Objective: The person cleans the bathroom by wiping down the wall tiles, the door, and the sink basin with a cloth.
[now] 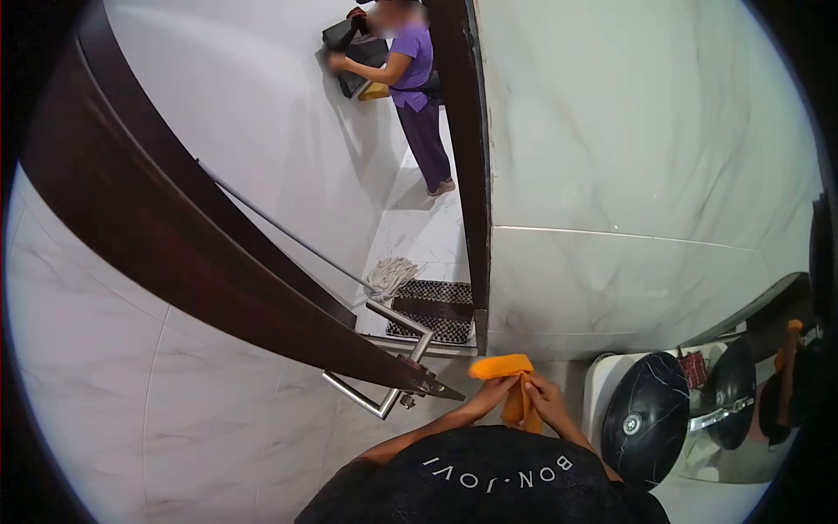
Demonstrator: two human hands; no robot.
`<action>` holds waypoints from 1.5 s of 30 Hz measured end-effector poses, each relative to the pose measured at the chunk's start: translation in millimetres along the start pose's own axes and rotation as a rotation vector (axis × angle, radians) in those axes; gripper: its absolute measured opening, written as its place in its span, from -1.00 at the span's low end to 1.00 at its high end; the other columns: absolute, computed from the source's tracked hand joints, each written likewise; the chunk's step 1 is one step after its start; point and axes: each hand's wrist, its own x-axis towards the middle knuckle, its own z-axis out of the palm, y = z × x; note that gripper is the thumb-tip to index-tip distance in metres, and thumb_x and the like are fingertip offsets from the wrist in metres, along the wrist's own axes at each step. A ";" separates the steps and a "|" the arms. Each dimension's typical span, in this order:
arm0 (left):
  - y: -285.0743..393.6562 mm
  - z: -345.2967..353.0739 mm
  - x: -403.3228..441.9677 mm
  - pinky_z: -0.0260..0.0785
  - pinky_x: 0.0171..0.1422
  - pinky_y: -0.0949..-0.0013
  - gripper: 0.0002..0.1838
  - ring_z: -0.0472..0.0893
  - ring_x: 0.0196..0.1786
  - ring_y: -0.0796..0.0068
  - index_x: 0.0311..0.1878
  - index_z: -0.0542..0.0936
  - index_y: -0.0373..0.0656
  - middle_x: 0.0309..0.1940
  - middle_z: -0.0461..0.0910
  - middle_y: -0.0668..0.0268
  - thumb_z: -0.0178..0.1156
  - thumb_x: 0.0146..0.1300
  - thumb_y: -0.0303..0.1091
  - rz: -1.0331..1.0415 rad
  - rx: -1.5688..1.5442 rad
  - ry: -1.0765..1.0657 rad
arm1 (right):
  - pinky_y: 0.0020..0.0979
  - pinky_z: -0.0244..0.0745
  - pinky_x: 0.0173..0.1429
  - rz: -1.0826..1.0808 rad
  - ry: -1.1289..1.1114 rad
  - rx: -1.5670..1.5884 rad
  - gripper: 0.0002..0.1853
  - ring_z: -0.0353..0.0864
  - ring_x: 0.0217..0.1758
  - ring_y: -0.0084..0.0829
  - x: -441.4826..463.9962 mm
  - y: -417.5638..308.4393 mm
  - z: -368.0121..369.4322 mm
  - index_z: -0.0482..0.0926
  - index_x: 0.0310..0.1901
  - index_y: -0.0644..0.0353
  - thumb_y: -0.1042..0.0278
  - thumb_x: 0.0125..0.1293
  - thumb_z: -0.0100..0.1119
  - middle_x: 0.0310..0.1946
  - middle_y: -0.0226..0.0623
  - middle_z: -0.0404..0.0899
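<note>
An orange cloth [501,365] is bunched between my two hands in front of my black shirt, with part of it hanging down. My left hand [495,395] is closed on the cloth's upper folded part. On its other side, my right hand [547,400] pinches the cloth near the middle. The dark wooden door [262,288] stands open to my left, and its metal lever handle [384,409] is close to my left forearm.
A black marbled basin [644,419] with a metal faucet [721,414] stands on a counter at right. Beyond the doorway are a mop [391,275], a patterned mat [436,310] and a person in purple [415,74] handling dark items at the wall.
</note>
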 end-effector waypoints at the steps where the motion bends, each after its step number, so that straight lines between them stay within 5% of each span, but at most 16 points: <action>1: 2.9 1.5 4.4 0.20 0.12 0.44 -0.56 0.42 0.03 0.53 0.14 0.33 -0.16 0.00 0.42 0.34 -0.03 0.31 -0.09 0.150 0.065 0.047 | -0.53 0.35 -0.19 0.041 -0.011 0.015 -0.73 0.45 -0.29 -0.59 -2.0 3.8 -5.2 0.51 -0.12 0.34 0.31 0.30 0.00 -0.34 -0.38 0.53; 8: 55.1 31.4 -14.8 0.24 0.11 0.42 -0.74 0.45 0.00 0.44 0.01 0.45 -0.22 -0.03 0.45 0.29 -0.05 0.28 -0.43 0.165 0.074 -0.003 | -0.52 0.35 -0.08 0.139 -0.101 0.315 -0.73 0.45 -0.20 -0.58 -2.9 -4.0 -21.3 0.50 -0.10 0.30 0.30 0.25 0.09 -0.30 -0.41 0.52; 10: 69.8 36.2 -16.3 0.26 0.09 0.44 -0.71 0.46 0.00 0.38 0.02 0.43 -0.24 -0.03 0.45 0.22 -0.10 0.24 -0.54 0.626 0.374 0.100 | -0.47 0.34 -0.03 0.097 -0.024 0.376 -0.67 0.46 -0.17 -0.53 -1.4 9.7 -13.1 0.44 -0.03 0.30 0.27 0.25 0.09 -0.28 -0.38 0.52; 12: 73.8 32.2 -12.7 0.26 0.09 0.46 -0.71 0.46 0.01 0.36 0.00 0.44 -0.26 -0.04 0.46 0.20 -0.12 0.23 -0.56 0.654 0.400 0.165 | -0.43 0.34 0.02 0.054 0.049 0.437 -0.59 0.46 -0.13 -0.47 -2.0 3.3 -3.3 0.37 0.04 0.30 0.24 0.24 0.10 -0.26 -0.34 0.52; 18: 68.9 3.7 -8.2 0.26 0.08 0.49 -0.77 0.47 -0.02 0.42 -0.08 0.48 -0.35 -0.11 0.50 0.21 -0.09 0.26 -0.49 0.573 0.196 0.340 | -0.42 0.37 -0.01 0.208 -0.497 -0.181 -0.56 0.46 -0.15 -0.50 12.9 -37.7 -18.9 0.37 0.05 0.30 0.18 0.24 0.10 -0.25 -0.34 0.52; 20: 48.6 -9.3 -0.3 0.24 0.08 0.45 -0.71 0.45 -0.05 0.46 0.00 0.45 -0.28 -0.13 0.48 0.25 -0.12 0.34 -0.34 0.367 0.177 0.342 | -0.46 0.39 -0.08 0.174 -0.305 -0.015 -0.67 0.45 -0.19 -0.56 30.5 -77.1 -53.5 0.49 -0.09 0.28 0.19 0.24 0.09 -0.27 -0.38 0.52; 22: 47.0 -9.0 -2.9 0.24 0.07 0.47 -0.66 0.44 -0.04 0.50 0.04 0.44 -0.25 -0.13 0.48 0.28 -0.10 0.35 -0.23 0.456 0.179 0.374 | -0.51 0.39 -0.12 0.054 -0.155 0.070 -0.73 0.46 -0.22 -0.61 47.9 -131.4 -84.8 0.55 -0.20 0.27 0.22 0.24 0.09 -0.28 -0.41 0.54; 24: 40.7 -15.8 -4.8 0.23 0.06 0.49 -0.66 0.42 -0.03 0.54 0.08 0.42 -0.21 -0.10 0.46 0.31 -0.05 0.33 -0.24 0.302 0.159 0.271 | -0.50 0.37 -0.11 -0.351 0.084 -0.193 -0.77 0.44 -0.24 -0.58 73.7 -146.4 -117.5 0.53 -0.26 0.28 0.28 0.19 0.14 -0.30 -0.43 0.48; 27: 48.3 -9.9 -16.5 0.22 0.05 0.51 -0.67 0.41 -0.03 0.58 0.10 0.41 -0.16 -0.08 0.44 0.35 -0.01 0.31 -0.28 0.370 0.241 0.200 | -0.48 0.34 -0.01 -0.564 0.446 -0.180 -0.66 0.41 -0.12 -0.55 103.0 -227.5 -148.1 0.42 -0.07 0.35 0.31 0.18 0.13 -0.22 -0.36 0.45; 32: 46.3 -19.1 -19.6 0.21 0.02 0.57 -0.68 0.40 -0.09 0.65 0.09 0.43 -0.14 -0.10 0.44 0.41 0.02 0.29 -0.31 0.296 0.272 0.130 | -0.40 0.12 0.23 -1.316 0.843 -0.769 -0.67 0.27 0.16 -0.29 170.1 -385.6 -191.6 0.42 -0.02 0.36 0.37 0.21 0.05 0.09 -0.17 0.30; 33: 44.9 -20.3 -20.3 0.21 0.02 0.58 -0.69 0.40 -0.09 0.65 0.09 0.43 -0.14 -0.12 0.45 0.40 0.01 0.29 -0.31 0.278 0.247 0.140 | -0.08 -0.08 0.31 -1.318 0.925 -0.911 -0.55 0.12 0.27 -0.22 185.3 -413.6 -196.7 0.44 -0.03 0.33 0.13 0.17 0.08 0.20 -0.19 0.20; 34: 46.2 -21.2 -20.9 0.21 0.03 0.58 -0.69 0.41 -0.10 0.65 0.08 0.43 -0.14 -0.14 0.47 0.40 0.01 0.30 -0.31 0.257 0.222 0.149 | -0.01 -0.05 0.22 -1.091 0.813 -0.757 -0.57 0.21 0.18 -0.23 215.3 -433.2 -206.2 0.52 -0.12 0.19 0.02 0.10 0.12 0.15 -0.29 0.28; 36: 53.8 -20.4 -19.9 0.20 0.06 0.58 -0.69 0.43 -0.08 0.62 0.08 0.43 -0.15 -0.16 0.49 0.37 0.00 0.30 -0.31 0.200 0.251 0.126 | -0.14 -0.18 0.37 -1.263 1.223 -0.759 -0.38 0.05 0.35 -0.18 234.2 -467.3 -177.5 0.21 0.21 0.29 0.00 0.23 -0.09 0.25 -0.04 0.15; 42: 26.2 -29.7 -5.9 0.21 0.11 0.52 -0.69 0.44 -0.02 0.54 0.07 0.42 -0.25 -0.07 0.48 0.31 -0.03 0.31 -0.32 0.212 0.289 0.114 | 0.01 -0.45 0.38 -1.057 1.292 -1.209 -0.27 -0.11 0.41 -0.17 241.8 -427.4 -127.1 -0.01 0.30 0.30 -0.05 0.24 -0.15 0.34 -0.08 -0.06; 44: 29.9 -28.1 -1.3 0.21 0.12 0.49 -0.68 0.44 0.00 0.52 0.06 0.41 -0.27 -0.04 0.47 0.29 -0.04 0.32 -0.32 0.163 0.280 0.073 | 0.32 -0.32 0.20 -1.165 1.261 -1.082 -0.42 -0.03 0.37 -0.24 250.9 -398.3 -120.5 0.51 -0.06 0.14 -0.17 0.01 0.08 0.29 -0.29 0.07; 45: 33.3 -24.9 -0.2 0.21 0.12 0.49 -0.68 0.44 0.00 0.52 0.06 0.41 -0.27 -0.04 0.47 0.29 -0.04 0.32 -0.32 0.159 0.287 0.066 | 0.43 -0.48 0.15 -1.200 1.197 -1.070 -0.27 -0.16 0.42 -0.24 254.1 -381.6 -119.2 0.46 -0.03 0.27 -0.26 -0.04 0.07 0.36 -0.28 -0.11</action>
